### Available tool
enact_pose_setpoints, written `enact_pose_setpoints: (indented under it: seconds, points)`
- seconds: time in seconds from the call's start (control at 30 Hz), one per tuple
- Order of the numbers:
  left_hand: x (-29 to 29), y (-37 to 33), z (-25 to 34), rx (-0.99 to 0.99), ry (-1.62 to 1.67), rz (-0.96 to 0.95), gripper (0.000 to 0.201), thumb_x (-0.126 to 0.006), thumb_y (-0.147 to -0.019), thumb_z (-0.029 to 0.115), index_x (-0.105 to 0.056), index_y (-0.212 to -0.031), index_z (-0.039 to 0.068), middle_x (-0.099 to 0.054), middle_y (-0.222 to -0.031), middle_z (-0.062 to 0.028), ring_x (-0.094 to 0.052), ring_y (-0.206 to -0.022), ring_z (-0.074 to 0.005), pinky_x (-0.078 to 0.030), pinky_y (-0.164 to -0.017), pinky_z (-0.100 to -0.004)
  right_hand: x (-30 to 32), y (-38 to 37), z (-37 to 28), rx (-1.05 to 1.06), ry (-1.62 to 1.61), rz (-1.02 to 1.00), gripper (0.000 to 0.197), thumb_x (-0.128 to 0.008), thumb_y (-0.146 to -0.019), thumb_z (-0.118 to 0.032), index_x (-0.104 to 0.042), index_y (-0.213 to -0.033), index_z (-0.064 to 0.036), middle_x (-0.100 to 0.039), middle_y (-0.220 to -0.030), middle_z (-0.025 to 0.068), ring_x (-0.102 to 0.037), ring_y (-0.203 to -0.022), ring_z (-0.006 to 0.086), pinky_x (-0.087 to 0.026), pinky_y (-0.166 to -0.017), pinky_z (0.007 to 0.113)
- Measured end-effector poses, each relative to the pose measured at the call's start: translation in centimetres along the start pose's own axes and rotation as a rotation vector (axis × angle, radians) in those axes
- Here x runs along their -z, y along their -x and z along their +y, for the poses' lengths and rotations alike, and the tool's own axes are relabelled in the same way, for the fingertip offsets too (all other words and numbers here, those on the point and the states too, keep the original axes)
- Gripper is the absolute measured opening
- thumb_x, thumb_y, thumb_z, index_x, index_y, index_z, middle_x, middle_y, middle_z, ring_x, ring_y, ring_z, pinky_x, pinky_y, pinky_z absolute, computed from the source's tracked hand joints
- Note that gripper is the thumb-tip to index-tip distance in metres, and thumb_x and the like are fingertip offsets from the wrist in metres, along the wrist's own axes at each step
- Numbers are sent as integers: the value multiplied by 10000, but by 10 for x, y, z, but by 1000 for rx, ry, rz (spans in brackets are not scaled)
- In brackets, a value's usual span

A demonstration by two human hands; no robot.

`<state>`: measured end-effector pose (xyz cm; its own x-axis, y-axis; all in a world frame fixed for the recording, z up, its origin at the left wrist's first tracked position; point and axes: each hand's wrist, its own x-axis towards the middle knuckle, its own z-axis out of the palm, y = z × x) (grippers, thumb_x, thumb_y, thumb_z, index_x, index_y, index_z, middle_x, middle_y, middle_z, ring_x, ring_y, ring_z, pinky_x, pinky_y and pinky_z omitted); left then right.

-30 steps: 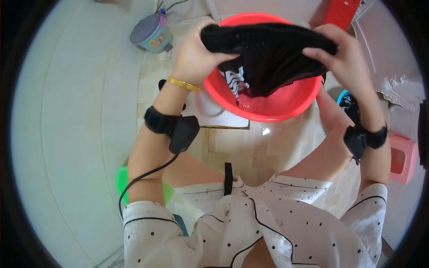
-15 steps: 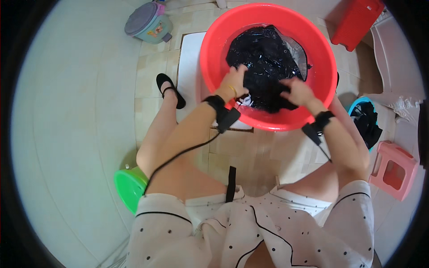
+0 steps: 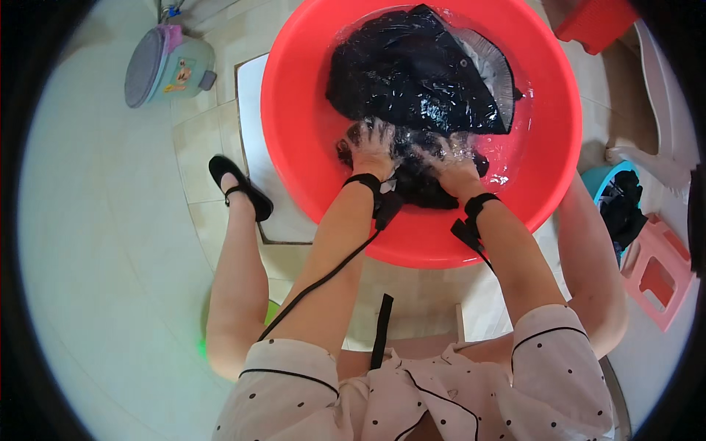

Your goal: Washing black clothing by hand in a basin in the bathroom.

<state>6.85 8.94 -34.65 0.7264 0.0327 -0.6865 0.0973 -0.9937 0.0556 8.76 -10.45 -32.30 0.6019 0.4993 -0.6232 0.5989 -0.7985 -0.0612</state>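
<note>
A large red basin [image 3: 290, 95] holds water and wet black clothes. Its far part carries a shiny black garment [image 3: 397, 66] with a grey lining and a small round stud. Nearer to me lies a second dark cloth [image 3: 423, 187], partly under water. Down on the near cloth is my left hand [image 3: 373, 156], its fingers spread and wet in the splashing water. Beside it my right hand [image 3: 454, 167] presses on the same cloth, also with spread fingers; some fingertips are blurred by the splash. A bit of white shows by the left hand.
A white board [image 3: 257, 132] lies under the basin's left side. A lidded bin [image 3: 180, 70] stands at the far left. On the right are a blue tub [image 3: 601, 176] of dark clothes and a pink stool [image 3: 673, 242]. A red container [image 3: 599, 26] stands at the far right.
Both hands have gone down onto the near cloth and the water now splashes. The near cloth now stands apart from the shiny garment. The view has shifted closer to the basin.
</note>
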Motion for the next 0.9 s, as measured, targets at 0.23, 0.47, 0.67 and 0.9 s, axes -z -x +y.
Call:
enact_pose_setpoints:
  seconds: [0.23, 0.47, 0.67, 0.9]
  points:
    - [28, 8, 8, 12, 181, 112, 846, -692, -725, 443, -259, -1397, 164, -217, -1451, -124, -116, -1360, -372, -199, -1049, -584, -2, -12, 23, 26, -358, 228, 420, -599, -826, -385, -519, -1233, -315, -406, -1376, 81, -368, -1259, 350, -318, -1005, 519]
    - [-1, 27, -49, 166, 663, 222, 696, -748, -673, 355, -440, -1233, 80, -493, -1206, -155, -553, -1062, -351, -461, -894, -421, 13, 17, 10, -264, -673, -35, 510, -767, -662, -234, -536, -1053, -3, -533, -1096, 197, -522, -1059, 362, -440, -909, 394]
    - [14, 62, 29, -113, 276, 192, 474, -666, -736, 245, -456, -1109, 42, -518, -1174, -186, -532, -1094, -343, -458, -887, -439, 7, 57, 8, 32, -165, 144, 503, -667, -745, -272, -497, -1178, -81, -506, -1083, 147, -461, -1110, 326, -434, -898, 459]
    - [-20, 14, 0, 50, 147, 6, 428, -510, -853, 208, -432, -1233, 24, -419, -1342, -228, -478, -1188, -350, -427, -936, -432, -2, -4, 13, -26, -62, -73, 401, -463, -852, -83, -458, -1248, -146, -424, -1304, 188, -455, -1188, 395, -444, -893, 503]
